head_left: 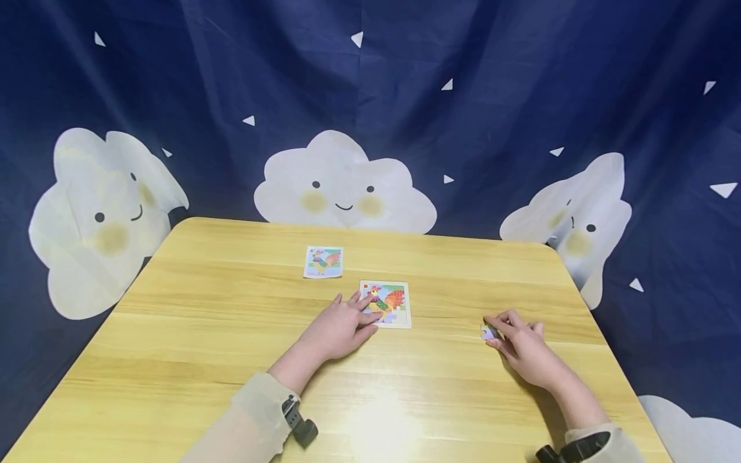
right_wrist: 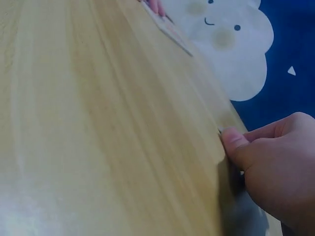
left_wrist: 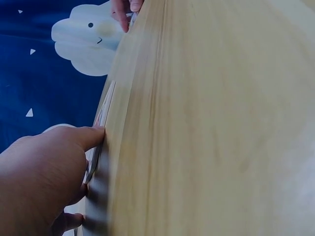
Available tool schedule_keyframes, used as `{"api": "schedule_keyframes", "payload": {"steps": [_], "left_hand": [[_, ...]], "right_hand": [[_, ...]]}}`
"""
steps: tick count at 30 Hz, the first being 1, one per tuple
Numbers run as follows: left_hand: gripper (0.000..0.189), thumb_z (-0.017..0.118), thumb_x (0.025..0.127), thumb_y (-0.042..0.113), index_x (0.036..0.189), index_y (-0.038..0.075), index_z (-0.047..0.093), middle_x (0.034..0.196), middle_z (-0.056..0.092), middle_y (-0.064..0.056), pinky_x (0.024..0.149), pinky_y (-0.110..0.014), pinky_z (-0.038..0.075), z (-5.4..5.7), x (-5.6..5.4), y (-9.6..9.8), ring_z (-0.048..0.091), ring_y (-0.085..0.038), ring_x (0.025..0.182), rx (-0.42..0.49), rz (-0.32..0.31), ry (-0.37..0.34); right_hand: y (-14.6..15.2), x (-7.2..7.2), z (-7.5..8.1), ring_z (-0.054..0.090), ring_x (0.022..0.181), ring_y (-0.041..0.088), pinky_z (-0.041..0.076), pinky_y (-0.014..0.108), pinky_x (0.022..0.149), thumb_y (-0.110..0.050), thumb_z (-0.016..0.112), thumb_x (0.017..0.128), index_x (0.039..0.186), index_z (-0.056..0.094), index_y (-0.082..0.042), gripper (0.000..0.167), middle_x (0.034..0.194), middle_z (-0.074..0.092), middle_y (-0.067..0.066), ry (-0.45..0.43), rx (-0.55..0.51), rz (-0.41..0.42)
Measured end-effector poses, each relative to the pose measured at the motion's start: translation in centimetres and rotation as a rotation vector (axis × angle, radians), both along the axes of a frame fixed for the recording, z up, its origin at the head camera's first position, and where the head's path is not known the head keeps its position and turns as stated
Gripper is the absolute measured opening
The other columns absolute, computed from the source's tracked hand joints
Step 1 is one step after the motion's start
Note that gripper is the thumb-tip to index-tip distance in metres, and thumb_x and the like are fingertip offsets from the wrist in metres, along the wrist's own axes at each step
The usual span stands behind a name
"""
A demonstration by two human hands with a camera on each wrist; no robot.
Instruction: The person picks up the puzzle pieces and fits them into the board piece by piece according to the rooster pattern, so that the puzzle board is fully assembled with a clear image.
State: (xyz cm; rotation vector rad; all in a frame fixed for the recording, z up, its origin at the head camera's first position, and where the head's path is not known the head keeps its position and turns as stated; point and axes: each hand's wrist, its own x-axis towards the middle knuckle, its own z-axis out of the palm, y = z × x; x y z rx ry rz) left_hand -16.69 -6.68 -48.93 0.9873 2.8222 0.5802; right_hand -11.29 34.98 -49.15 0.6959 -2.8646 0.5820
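Observation:
My left hand (head_left: 340,326) lies with its fingers spread over the left part of a jigsaw puzzle (head_left: 396,299) in a white frame, which pictures a colourful rooster. In the left wrist view its thumb (left_wrist: 91,136) touches the edge of the thin puzzle. Well to the right, my right hand (head_left: 527,350) pinches a light purple jigsaw piece (head_left: 487,332) between thumb and fingers, at the tabletop. The right wrist view shows little of that piece, since the thumb (right_wrist: 235,140) hides most of it.
A small square card (head_left: 323,270) with a similar rooster picture lies behind the puzzle, to its left. Everything rests on a wood-grain table (head_left: 191,321) with rounded far corners. A dark blue curtain (head_left: 463,38) with smiling clouds hangs behind it and along its sides.

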Motion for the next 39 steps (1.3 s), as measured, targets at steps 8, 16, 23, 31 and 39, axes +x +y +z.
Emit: {"api": "schedule_keyframes", "payload": {"steps": [8, 16, 23, 31, 39], "left_hand": [[0.039, 0.059, 0.109, 0.039, 0.143, 0.023, 0.070, 0.160, 0.048, -0.011, 0.119, -0.069, 0.029, 0.2, 0.1, 0.2, 0.037, -0.038, 0.151, -0.028, -0.007, 0.014], [0.042, 0.056, 0.110, 0.040, 0.149, 0.026, 0.064, 0.165, 0.042, -0.009, 0.117, -0.070, 0.031, 0.5, 0.0, 1.0, 0.038, -0.042, 0.150, -0.050, -0.021, 0.068], [0.042, 0.056, 0.110, 0.040, 0.148, 0.025, 0.065, 0.161, 0.047, -0.011, 0.116, -0.068, 0.033, 0.4, 0.0, 1.6, 0.039, -0.039, 0.151, -0.076, -0.004, 0.082], [0.042, 0.057, 0.110, 0.042, 0.147, 0.026, 0.066, 0.160, 0.048, -0.009, 0.117, -0.068, 0.033, 0.3, -0.2, 1.3, 0.039, -0.038, 0.151, -0.051, 0.013, 0.068], [0.042, 0.058, 0.109, 0.042, 0.148, 0.026, 0.066, 0.161, 0.048, -0.009, 0.118, -0.069, 0.030, 0.2, -0.2, 1.3, 0.037, -0.039, 0.152, -0.035, 0.021, 0.028]], "right_hand": [[-1.1, -0.5, 1.2, 0.055, 0.088, 0.006, 0.021, 0.041, 0.078, -0.012, 0.079, 0.095, 0.133, 0.070, 0.000, 0.040, 0.114, 0.060, -0.001, -0.012, 0.017, 0.031], [-4.7, -1.5, 1.8, 0.059, 0.096, 0.010, 0.024, 0.039, 0.082, -0.010, 0.075, 0.098, 0.135, 0.067, -0.001, 0.039, 0.118, 0.060, -0.001, -0.030, -0.032, 0.116], [-8.6, -2.7, 1.5, 0.061, 0.102, 0.012, 0.027, 0.041, 0.084, -0.016, 0.073, 0.101, 0.138, 0.066, -0.002, 0.040, 0.122, 0.061, 0.001, -0.050, -0.043, 0.171], [-12.2, -4.0, 1.1, 0.057, 0.098, 0.011, 0.025, 0.040, 0.084, -0.023, 0.072, 0.102, 0.140, 0.066, -0.006, 0.041, 0.122, 0.060, 0.000, -0.058, -0.023, 0.180], [-14.0, -4.8, 0.4, 0.052, 0.089, 0.008, 0.023, 0.042, 0.081, -0.027, 0.073, 0.102, 0.141, 0.067, -0.009, 0.043, 0.118, 0.060, -0.002, -0.053, -0.012, 0.184]]}}
